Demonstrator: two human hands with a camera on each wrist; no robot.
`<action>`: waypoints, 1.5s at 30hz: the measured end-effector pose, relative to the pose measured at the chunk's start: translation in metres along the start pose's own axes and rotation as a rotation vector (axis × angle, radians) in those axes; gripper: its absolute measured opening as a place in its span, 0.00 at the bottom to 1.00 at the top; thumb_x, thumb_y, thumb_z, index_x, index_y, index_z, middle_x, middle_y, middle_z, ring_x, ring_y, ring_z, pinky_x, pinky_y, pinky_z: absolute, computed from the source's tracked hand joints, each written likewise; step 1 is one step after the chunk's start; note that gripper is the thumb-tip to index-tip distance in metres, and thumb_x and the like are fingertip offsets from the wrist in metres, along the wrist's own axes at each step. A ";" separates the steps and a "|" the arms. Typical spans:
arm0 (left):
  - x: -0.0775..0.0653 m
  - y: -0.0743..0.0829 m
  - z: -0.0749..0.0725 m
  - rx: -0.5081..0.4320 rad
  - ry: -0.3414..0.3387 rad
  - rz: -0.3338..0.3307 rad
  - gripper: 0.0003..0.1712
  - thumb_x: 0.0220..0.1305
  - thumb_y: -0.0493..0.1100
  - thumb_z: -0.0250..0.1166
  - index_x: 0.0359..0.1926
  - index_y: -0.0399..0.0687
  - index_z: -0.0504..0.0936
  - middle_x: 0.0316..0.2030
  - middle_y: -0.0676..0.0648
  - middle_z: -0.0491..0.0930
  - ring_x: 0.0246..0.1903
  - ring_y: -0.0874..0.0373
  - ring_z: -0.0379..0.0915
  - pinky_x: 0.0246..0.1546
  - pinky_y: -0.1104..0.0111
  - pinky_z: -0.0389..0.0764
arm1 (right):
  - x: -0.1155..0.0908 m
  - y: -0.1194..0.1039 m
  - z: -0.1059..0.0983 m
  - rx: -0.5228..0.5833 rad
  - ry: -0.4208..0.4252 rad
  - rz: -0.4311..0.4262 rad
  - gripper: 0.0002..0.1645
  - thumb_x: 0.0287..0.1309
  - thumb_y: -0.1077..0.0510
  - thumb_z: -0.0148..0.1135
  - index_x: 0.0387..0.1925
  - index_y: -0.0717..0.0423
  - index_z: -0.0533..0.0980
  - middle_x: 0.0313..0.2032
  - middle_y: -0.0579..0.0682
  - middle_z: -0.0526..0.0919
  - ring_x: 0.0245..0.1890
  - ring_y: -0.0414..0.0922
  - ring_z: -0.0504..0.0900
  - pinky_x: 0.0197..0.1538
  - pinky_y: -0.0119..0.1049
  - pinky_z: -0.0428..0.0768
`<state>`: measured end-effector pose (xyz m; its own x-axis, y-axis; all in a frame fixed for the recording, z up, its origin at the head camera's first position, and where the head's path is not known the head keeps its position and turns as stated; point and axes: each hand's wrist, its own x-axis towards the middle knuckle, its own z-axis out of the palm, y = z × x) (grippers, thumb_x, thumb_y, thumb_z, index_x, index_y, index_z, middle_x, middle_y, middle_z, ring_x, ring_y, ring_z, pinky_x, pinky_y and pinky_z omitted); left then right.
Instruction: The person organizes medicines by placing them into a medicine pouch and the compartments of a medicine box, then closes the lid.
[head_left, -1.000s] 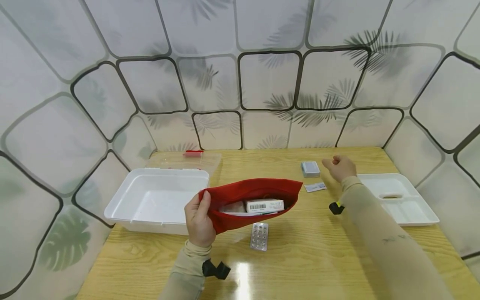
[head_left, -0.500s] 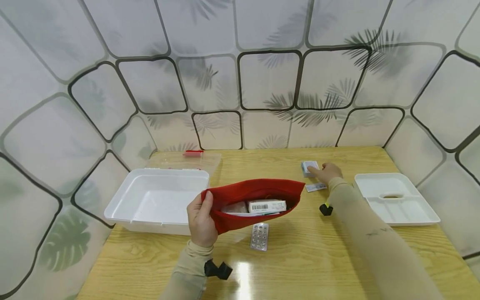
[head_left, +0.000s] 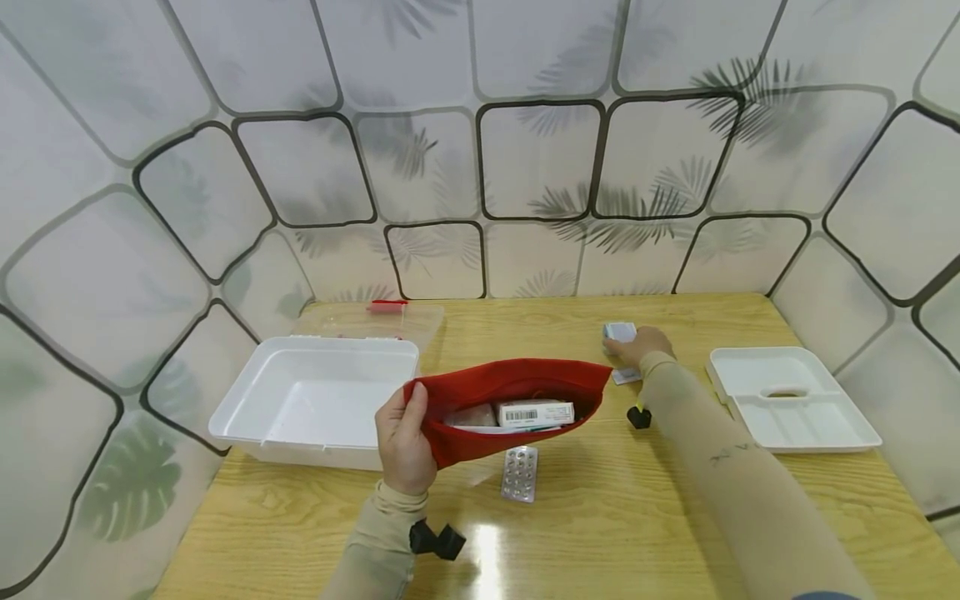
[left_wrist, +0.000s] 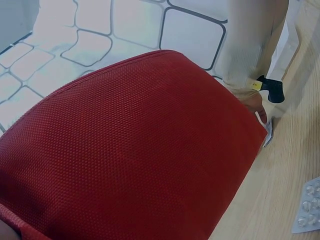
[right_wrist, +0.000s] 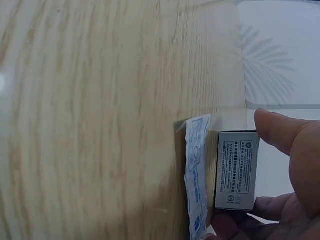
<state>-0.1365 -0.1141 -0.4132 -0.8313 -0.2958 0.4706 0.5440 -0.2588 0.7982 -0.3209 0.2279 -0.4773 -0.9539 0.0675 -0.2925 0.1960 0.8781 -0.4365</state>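
My left hand [head_left: 405,433] grips the left end of a red fabric pouch [head_left: 465,442], thumb inside its mouth. The pouch is held above the table, gaping upward, with a white barcoded medicine box [head_left: 534,413] and other packs inside. Its red side [left_wrist: 140,150] fills most of the left wrist view. At the back right, my right hand [head_left: 643,347] is at a small medicine box [head_left: 619,332]. In the right wrist view, thumb and fingers bracket opposite ends of that medicine box [right_wrist: 237,170]. Beside it lies a flat printed sachet [right_wrist: 196,175], partly under the hand.
A white open bin [head_left: 315,400] stands at left, its clear lid [head_left: 337,321] with red latch behind it. A blister pack [head_left: 519,473] lies in front of the pouch. At right is a white divided tray [head_left: 795,375], near my right forearm. A patterned curtain closes the back.
My right hand has moved left from beside the tray to the small medicine box, its fingers now around it. The left hand and pouch have shifted only slightly to the right.
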 end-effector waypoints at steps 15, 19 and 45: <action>-0.001 0.000 0.000 0.023 0.002 -0.001 0.17 0.72 0.36 0.50 0.34 0.23 0.78 0.30 0.49 0.83 0.32 0.56 0.79 0.33 0.68 0.79 | 0.003 0.002 0.008 0.136 -0.017 -0.043 0.46 0.58 0.41 0.61 0.68 0.65 0.59 0.55 0.67 0.72 0.48 0.58 0.74 0.43 0.46 0.78; -0.001 -0.001 0.001 0.022 0.001 -0.002 0.17 0.72 0.36 0.50 0.34 0.23 0.78 0.30 0.49 0.83 0.32 0.56 0.79 0.34 0.68 0.79 | 0.003 0.003 0.009 0.148 -0.009 -0.029 0.46 0.56 0.43 0.62 0.67 0.66 0.60 0.55 0.67 0.73 0.46 0.57 0.75 0.40 0.43 0.80; 0.001 0.000 0.003 0.028 0.005 -0.011 0.18 0.72 0.36 0.50 0.35 0.20 0.76 0.29 0.49 0.83 0.32 0.56 0.79 0.34 0.68 0.79 | -0.073 -0.027 -0.064 0.477 0.131 -0.330 0.43 0.61 0.39 0.60 0.70 0.57 0.61 0.57 0.61 0.73 0.51 0.53 0.72 0.46 0.41 0.73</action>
<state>-0.1380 -0.1117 -0.4117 -0.8366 -0.2974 0.4601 0.5314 -0.2367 0.8134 -0.2709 0.2290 -0.3897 -0.9959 -0.0881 0.0179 -0.0640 0.5552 -0.8292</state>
